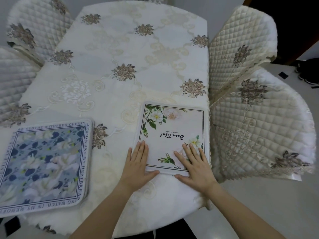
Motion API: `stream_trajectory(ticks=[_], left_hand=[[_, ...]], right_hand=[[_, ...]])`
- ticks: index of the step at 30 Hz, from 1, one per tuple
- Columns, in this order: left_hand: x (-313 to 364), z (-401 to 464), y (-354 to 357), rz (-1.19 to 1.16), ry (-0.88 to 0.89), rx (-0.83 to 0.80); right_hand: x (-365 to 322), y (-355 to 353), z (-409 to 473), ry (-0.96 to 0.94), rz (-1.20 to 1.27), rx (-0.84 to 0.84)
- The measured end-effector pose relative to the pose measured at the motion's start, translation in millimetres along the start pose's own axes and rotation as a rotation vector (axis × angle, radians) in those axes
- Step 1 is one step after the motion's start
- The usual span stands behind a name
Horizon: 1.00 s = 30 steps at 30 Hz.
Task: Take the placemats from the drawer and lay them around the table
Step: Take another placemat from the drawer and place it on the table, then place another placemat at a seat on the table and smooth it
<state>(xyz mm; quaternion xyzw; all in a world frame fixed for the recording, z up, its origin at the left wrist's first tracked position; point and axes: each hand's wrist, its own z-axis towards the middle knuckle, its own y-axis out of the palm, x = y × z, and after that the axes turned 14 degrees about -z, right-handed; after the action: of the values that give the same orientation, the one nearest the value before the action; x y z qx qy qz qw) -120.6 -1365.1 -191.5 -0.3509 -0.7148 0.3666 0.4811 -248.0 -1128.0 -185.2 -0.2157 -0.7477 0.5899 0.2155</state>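
A white placemat with green-and-white flowers and the word "Beautiful" (172,128) lies flat near the table's right edge. My left hand (139,167) presses its near left corner with straight fingers. My right hand (194,165) lies flat on its near right corner, thumb along the near edge. A stack of blue floral placemats with a lettered border (44,163) rests at the near left of the table (120,49), apart from both hands.
An embroidered cream tablecloth covers the table. Quilted chair covers stand close on the right (259,126), at the back right (238,40) and on the left (34,26). Dark items lie on the floor at far right (307,71).
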Motion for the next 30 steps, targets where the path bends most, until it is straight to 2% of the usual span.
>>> stream_trajectory(ticks=[10, 16, 23, 30], left_hand=[[6.2, -0.8, -5.2, 0.014, -0.056, -0.075], [13.5, -17.2, -32.6, -0.103, -0.013, 0.12], [-25.2, -76.3, -80.6, -0.199, -0.057, 0.304], [-130.0, -137.6, -127.9, -0.215, -0.191, 0.366]], right_hand=[[0.3, -4.1, -0.9, -0.005, 0.042, -0.029], [-12.4, -39.4, 2.1, 0.033, 0.292, 0.011], [-90.0, -88.3, 26.4, -0.011, 0.342, 0.122], [-205.5, -120.9, 64.9, 0.01, 0.45, 0.171]])
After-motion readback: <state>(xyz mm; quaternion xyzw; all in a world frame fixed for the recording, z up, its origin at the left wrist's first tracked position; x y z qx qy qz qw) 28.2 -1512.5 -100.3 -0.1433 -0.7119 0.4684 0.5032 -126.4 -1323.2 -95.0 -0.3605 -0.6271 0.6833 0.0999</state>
